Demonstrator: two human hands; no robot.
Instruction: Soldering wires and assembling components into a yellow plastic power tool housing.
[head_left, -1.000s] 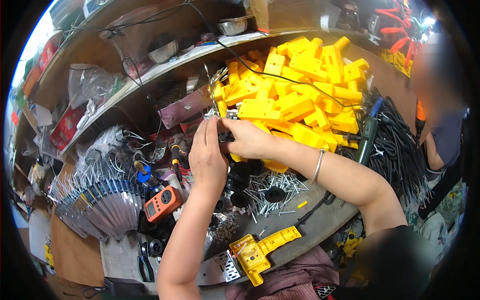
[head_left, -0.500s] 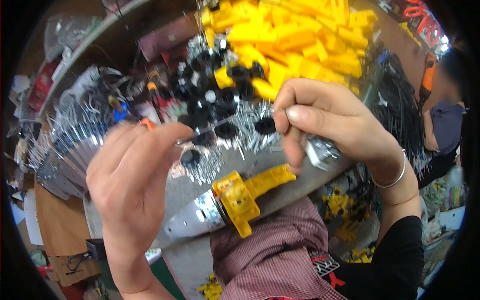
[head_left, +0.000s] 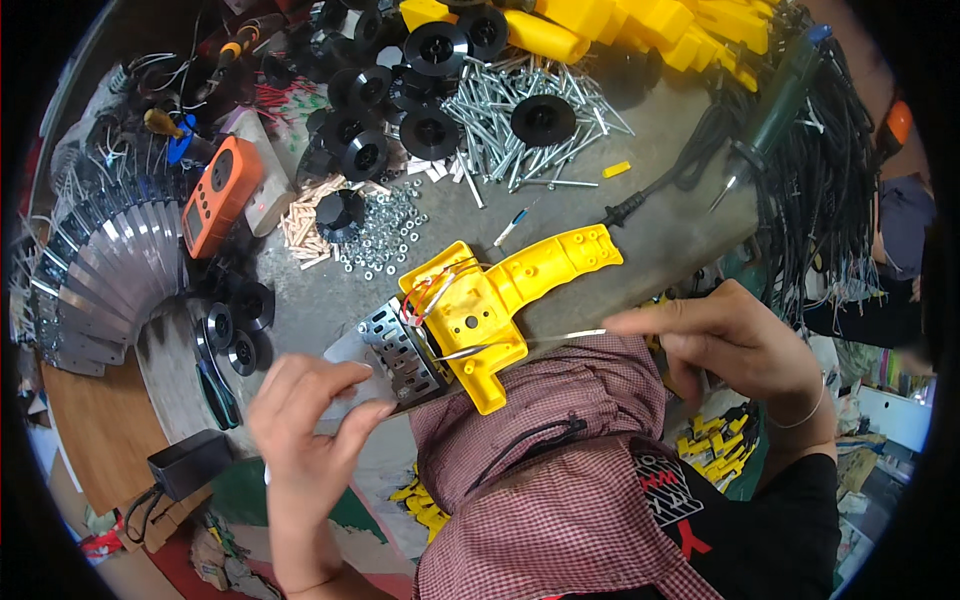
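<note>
On the bench edge by my lap lies a yellow plastic half-shell (head_left: 470,300) with a handle. Red, orange and white wires (head_left: 430,295) sit inside it. A perforated metal sleeve (head_left: 400,350) and a pale tapered nozzle part (head_left: 350,355) adjoin its left end. My right hand (head_left: 730,345) pinches one end of a thin, light-coloured strand (head_left: 570,336). The strand stretches left across the shell, and its blurred silvery far end is near the metal sleeve. Beside the nozzle part my left hand (head_left: 315,415) is open, thumb and forefinger apart, nothing visible between them.
Screws (head_left: 530,110), small nuts (head_left: 385,225) and black round discs (head_left: 430,130) are heaped beyond the shell. An orange meter (head_left: 220,195) stands left. A green-handled soldering iron (head_left: 770,120) lies right, beside bundled black cables (head_left: 820,170). Yellow shells (head_left: 690,30) are piled at the back.
Both hands came down toward my lap from above the parts heap. My left hand let go of the thin strand; my right still holds it, now over the yellow shell. The view shifted.
</note>
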